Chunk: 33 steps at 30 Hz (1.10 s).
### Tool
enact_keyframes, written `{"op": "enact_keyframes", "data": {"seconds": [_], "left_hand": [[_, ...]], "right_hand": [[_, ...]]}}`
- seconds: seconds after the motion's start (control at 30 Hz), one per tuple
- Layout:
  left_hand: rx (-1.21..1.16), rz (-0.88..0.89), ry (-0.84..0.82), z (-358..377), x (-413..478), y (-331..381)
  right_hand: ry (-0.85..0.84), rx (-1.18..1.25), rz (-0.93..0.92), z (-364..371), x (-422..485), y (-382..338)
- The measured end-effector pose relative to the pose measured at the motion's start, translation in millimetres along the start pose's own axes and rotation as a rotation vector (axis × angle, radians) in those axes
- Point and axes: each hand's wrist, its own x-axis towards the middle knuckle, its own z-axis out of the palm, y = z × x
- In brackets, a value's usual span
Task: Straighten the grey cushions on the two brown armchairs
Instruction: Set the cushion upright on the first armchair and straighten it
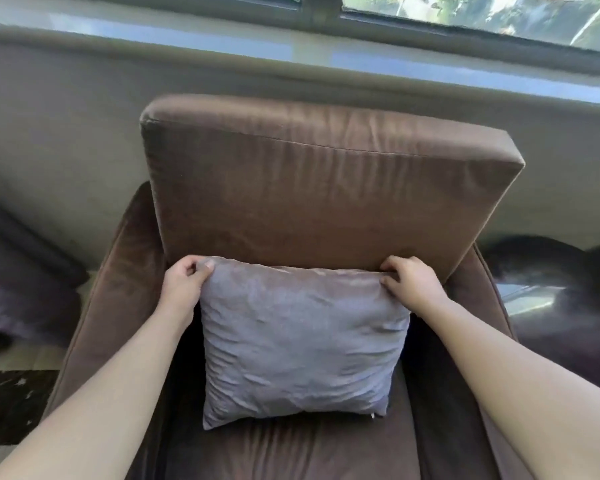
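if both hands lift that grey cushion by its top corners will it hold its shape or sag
The grey cushion will probably sag slightly: its cover is wrinkled and dents under the left hand and right hand. It looks light and unlikely to slip, being pinched at both corners.

Grey cushion [300, 344] stands upright on the seat of the brown armchair [326, 188], leaning against the back cushion. Left hand [184, 284] pinches its top left corner, thumb in front. Right hand [407, 280] grips the top right corner, fingers curled over the edge. Cushion spans between both hands; window sill [291, 46] well beyond them.
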Motion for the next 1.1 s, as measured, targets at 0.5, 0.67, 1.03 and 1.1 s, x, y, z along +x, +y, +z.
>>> {"op": "enact_keyframes", "data": {"seconds": [0.5,0.67,1.03,1.1], "left_hand": [[-0.198,-0.047,-0.006,-1,-15,5],[-0.242,-0.083,0.067,-8,-21,5],[-0.248,-0.085,0.186,-2,-4,3],[-0.263,-0.111,0.195,-5,-3,-1]], "right_hand": [[0.187,1.142,0.429,32,-9,81],[0.262,1.282,0.628,39,-10,74],[0.327,1.293,0.680,29,-12,67],[0.337,1.324,0.684,29,-10,62]]}}
